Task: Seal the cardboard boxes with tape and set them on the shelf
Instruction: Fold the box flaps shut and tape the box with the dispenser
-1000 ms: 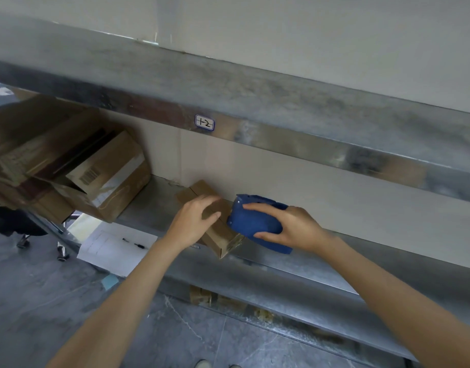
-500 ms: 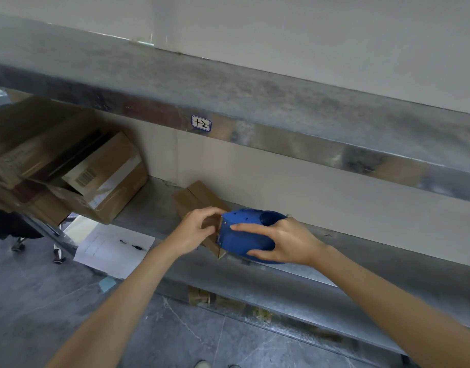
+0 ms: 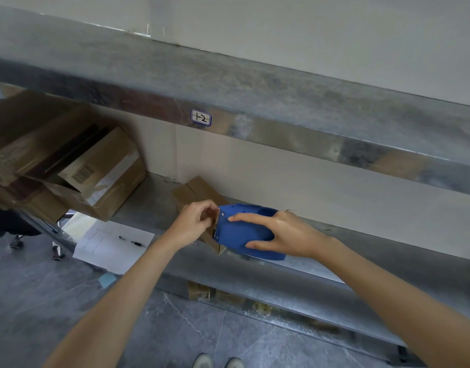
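The right hand [image 3: 284, 236] wraps round the blue tape dispenser [image 3: 242, 232], fingers spread along its top and thumb under its near edge, the mouth turned toward the left hand [image 3: 192, 225]. That hand is curled tight just beside the mouth, thumb and fingertips pinched on what looks like the loose tape end [image 3: 209, 215], though the strip is too small to make out for sure. The small cardboard box [image 3: 198, 189] lies on the shelf [image 3: 149, 200] right under and beyond the left hand, its near corner tucked below the dispenser. The step in hand seems to be starting a strip. To do it well, the left hand should draw the end out, press it flat a little way down the box's near side, then steady the box. The right hand can then pull the dispenser low and straight along the flap seam, so the tape lies without wrinkles. The box looks light and may slide.
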A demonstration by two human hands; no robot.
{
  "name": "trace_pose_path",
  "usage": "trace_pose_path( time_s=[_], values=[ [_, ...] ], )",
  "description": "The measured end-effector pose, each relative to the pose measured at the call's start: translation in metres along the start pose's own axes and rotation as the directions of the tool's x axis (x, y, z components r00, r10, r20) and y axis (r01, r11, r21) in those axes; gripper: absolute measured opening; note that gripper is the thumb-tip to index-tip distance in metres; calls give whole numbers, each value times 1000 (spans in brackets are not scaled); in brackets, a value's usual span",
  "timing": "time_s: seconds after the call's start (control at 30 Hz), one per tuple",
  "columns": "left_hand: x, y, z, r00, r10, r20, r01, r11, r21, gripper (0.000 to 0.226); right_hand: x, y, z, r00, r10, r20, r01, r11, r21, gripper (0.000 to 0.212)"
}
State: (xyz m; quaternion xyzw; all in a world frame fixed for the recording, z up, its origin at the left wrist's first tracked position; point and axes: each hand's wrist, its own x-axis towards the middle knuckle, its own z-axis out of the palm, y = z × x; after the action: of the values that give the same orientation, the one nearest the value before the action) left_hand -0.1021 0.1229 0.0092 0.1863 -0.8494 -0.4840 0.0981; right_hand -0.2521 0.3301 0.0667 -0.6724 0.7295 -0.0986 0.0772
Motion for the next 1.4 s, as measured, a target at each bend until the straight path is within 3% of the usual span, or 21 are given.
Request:
trace_pose_path(
  time_s=[0.23,0.47,0.73,0.9,1.1,1.4],
  values=[
    [-1,-6,-28,994,-73,-78,76,996,35,19,-10,20,-17,997,59,55,-65,991,115,58],
    [-19,-16,-22,988,-135,-70,139,989,56,11,-29,28,-19,994,66,85,-74,992,100,58],
    [-47,-28,9,990,-97,-102,102,994,42,18,-47,29,-6,991,99,87,-101,995,20,60],
    [-60,-33,34,990,-71,-122,77,996,53,50,-55,28,0,985,133,112,-130,991,-34,58],
    [-57,-43,46,985,-66,-157,77,995,63,46,-53,27,1,980,153,125,-146,987,-70,59],
    [-58,-59,61,958,-6,-288,-9,999,-53,49,-48,24,7,975,172,139,-155,980,-124,59]
  ],
)
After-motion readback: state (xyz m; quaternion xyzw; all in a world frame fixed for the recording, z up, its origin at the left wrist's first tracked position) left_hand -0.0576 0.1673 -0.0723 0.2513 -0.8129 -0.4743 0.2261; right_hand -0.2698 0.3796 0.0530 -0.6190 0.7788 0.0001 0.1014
